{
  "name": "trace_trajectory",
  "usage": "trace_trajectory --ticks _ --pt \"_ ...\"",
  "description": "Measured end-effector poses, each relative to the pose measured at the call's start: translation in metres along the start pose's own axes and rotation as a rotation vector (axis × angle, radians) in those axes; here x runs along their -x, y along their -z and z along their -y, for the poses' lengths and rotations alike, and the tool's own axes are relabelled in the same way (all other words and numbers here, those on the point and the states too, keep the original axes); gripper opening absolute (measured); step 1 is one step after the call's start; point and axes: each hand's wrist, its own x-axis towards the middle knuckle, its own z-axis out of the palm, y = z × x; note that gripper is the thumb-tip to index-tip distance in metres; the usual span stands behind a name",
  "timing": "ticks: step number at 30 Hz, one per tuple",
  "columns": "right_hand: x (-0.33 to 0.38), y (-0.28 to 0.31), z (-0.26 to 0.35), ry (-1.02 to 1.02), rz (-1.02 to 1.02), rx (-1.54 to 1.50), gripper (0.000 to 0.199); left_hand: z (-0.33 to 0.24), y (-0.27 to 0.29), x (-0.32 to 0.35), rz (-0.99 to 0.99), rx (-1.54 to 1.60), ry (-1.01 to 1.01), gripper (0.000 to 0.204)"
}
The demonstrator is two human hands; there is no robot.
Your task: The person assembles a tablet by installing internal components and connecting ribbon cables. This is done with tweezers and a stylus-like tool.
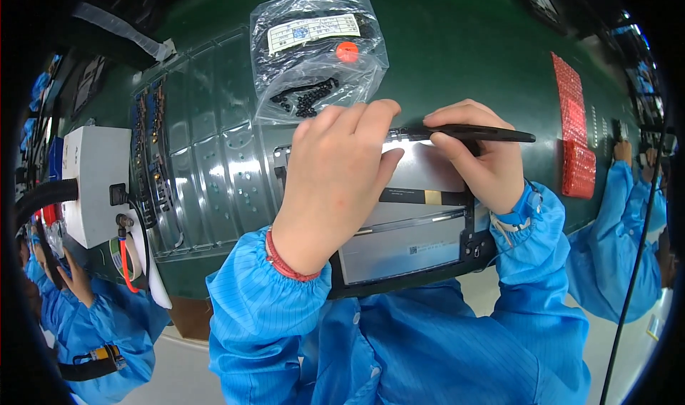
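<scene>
My left hand (335,177) is over the upper left of an opened flat device (403,252), which has a black frame and silver panels, like a tablet. Its fingers bend down with the thumb close by; whatever lies under the fingertips is hidden. Between the thumb and fingers of my right hand (489,155) is a slim black tool (492,132), perhaps tweezers. This tool lies nearly level above the device's far edge, its blunt end pointing right. Just beyond my left hand, a clear plastic bag (267,77) holds several small black pieces (308,100).
Left of the device sits a clear compartment tray (203,155) with narrow circuit strips (153,148) along its side. A white box (96,180) with hoses stands farther left. Red bubble wrap (576,155) lies at the right. Co-workers' blue sleeves (614,255) appear at both sides.
</scene>
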Motion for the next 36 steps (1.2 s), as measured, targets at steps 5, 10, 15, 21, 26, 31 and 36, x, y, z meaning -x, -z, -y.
trace_trajectory --ticks 5,10,15,21,26,31,36 --pt "-0.001 0.001 0.001 0.011 0.015 0.022 0.014 -0.001 0.002 -0.001 0.001 0.003 -0.002 0.034" --pt "-0.002 0.001 0.001 -0.028 -0.059 -0.073 0.012 -0.001 0.004 -0.001 -0.009 0.023 0.025 0.034" --pt "-0.005 -0.001 -0.003 0.125 -0.124 -0.373 0.007 0.003 0.010 0.001 -0.085 -0.017 -0.038 0.028" --pt "0.005 0.005 -0.005 0.061 -0.267 -0.278 0.011 0.020 0.069 0.028 -0.211 -0.145 0.017 0.023" --pt "0.003 -0.005 0.008 0.055 -0.274 -0.219 0.008 0.117 0.145 0.048 -0.284 -0.562 0.354 0.021" --pt "0.003 -0.001 0.004 0.076 -0.237 -0.247 0.008 0.157 0.169 0.066 0.016 -0.531 0.436 0.014" --pt "0.005 0.001 0.003 0.083 -0.223 -0.232 0.009 0.146 0.154 0.077 0.050 -0.555 0.338 0.015"
